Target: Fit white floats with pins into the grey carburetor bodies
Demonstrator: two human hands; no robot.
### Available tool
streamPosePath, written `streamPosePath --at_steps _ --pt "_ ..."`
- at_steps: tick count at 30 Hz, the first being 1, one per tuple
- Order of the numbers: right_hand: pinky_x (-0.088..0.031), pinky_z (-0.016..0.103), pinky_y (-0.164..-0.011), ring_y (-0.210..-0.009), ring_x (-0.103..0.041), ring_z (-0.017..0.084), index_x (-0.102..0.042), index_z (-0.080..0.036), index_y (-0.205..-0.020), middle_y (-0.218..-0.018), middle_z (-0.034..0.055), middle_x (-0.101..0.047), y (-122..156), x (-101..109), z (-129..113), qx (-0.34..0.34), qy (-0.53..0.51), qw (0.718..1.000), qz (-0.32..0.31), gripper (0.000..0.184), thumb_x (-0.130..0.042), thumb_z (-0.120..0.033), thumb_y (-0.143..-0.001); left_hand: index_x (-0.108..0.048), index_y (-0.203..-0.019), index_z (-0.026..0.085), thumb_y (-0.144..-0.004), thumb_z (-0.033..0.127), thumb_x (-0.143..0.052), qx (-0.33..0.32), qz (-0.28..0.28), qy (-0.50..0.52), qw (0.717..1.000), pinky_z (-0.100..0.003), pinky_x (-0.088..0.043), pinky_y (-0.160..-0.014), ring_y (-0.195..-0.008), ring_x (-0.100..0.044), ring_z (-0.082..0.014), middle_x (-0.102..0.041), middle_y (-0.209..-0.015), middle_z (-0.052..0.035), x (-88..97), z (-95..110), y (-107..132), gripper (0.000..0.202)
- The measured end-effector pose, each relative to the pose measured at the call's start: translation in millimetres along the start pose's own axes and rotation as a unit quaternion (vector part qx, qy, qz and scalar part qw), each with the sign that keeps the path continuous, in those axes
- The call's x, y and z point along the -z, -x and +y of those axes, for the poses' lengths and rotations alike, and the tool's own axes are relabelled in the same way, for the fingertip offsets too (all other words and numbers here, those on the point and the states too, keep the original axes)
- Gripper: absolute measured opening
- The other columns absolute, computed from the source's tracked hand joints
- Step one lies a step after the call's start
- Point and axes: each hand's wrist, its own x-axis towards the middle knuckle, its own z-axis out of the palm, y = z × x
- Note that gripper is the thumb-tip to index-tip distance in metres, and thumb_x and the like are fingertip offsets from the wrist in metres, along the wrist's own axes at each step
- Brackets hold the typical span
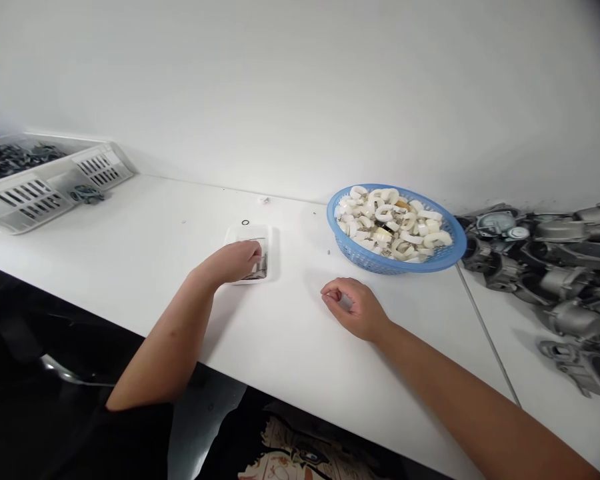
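Note:
My left hand [235, 260] reaches into a small white tray [273, 250] of tiny metal parts, its fingers curled down among them; what they pinch is hidden. My right hand [355, 307] rests on the white table [290, 347] to the right of the tray, fingers curled around a small pale part that I cannot name. A blue basket [345, 245] heaped with white curved plastic pieces [395, 223] stands just beyond my right hand.
A pile of grey cast metal housings [555, 267] lies at the right. A white slotted crate [45, 183] of dark metal parts stands at the far left, one loose part [86, 195] beside it. A small black ring [245, 222] lies behind the tray. The white wall is close behind.

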Motion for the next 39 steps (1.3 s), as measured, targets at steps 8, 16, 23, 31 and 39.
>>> streamPosePath --at_steps 8,16,23,31,39 --pt "-0.046 0.032 -0.072 -0.075 -0.054 0.015 -0.056 -0.024 -0.108 -0.086 0.0009 -0.058 3 1 -5 0.003 -0.015 0.999 0.049 0.018 -0.06 -0.024 -0.09 -0.045 -0.092 0.022 -0.099 0.026 -0.033 -0.255 0.055 0.064 0.963 -0.034 -0.044 -0.074 -0.085 -0.054 -0.019 -0.06 -0.093 -0.0043 -18.3 67 8 0.014" --pt "-0.043 0.033 -0.071 -0.072 -0.054 0.016 -0.058 -0.024 -0.088 -0.079 0.001 -0.062 -1 -1 -2 0.042 -0.036 0.997 0.057 0.01 -0.052 -0.022 -0.096 -0.046 -0.097 0.02 -0.1 0.022 -0.029 -0.298 0.066 0.063 0.95 -0.036 -0.045 -0.076 -0.083 -0.056 -0.0192 -0.061 -0.095 -0.0054 -55.8 88 5 0.017" --pt "-0.042 0.03 -0.064 -0.069 -0.051 0.015 -0.047 -0.023 -0.095 -0.079 0.0007 -0.054 3 -2 1 -0.036 -0.049 0.994 0.094 0.014 -0.039 -0.031 -0.103 -0.043 -0.126 0.022 -0.1 0.037 -0.041 -0.305 0.167 0.079 0.934 -0.041 -0.046 -0.094 -0.108 -0.059 -0.0235 -0.06 -0.126 -0.0097 -42.4 85 3 0.03" --pt "-0.028 0.027 -0.051 -0.051 -0.032 0.011 -0.034 -0.023 -0.071 -0.058 -0.0053 -0.034 5 -2 -5 -0.057 -0.045 0.995 0.068 0.033 -0.036 -0.035 -0.102 -0.051 -0.124 0.021 -0.095 0.043 -0.047 -0.242 0.268 0.076 0.929 -0.037 -0.047 -0.094 -0.11 -0.058 -0.0227 -0.063 -0.122 -0.0079 16.7 96 -62 0.037" --pt "-0.019 0.028 -0.051 -0.053 -0.021 0.011 -0.02 -0.02 -0.062 -0.055 -0.0049 -0.022 3 -2 -3 -0.054 -0.023 0.998 0.034 0.045 -0.045 -0.036 -0.097 -0.053 -0.135 0.027 -0.088 0.052 -0.052 -0.142 0.165 -0.018 0.976 -0.045 -0.043 -0.102 -0.121 -0.052 -0.0286 -0.057 -0.134 -0.0072 33.0 130 -143 0.053"
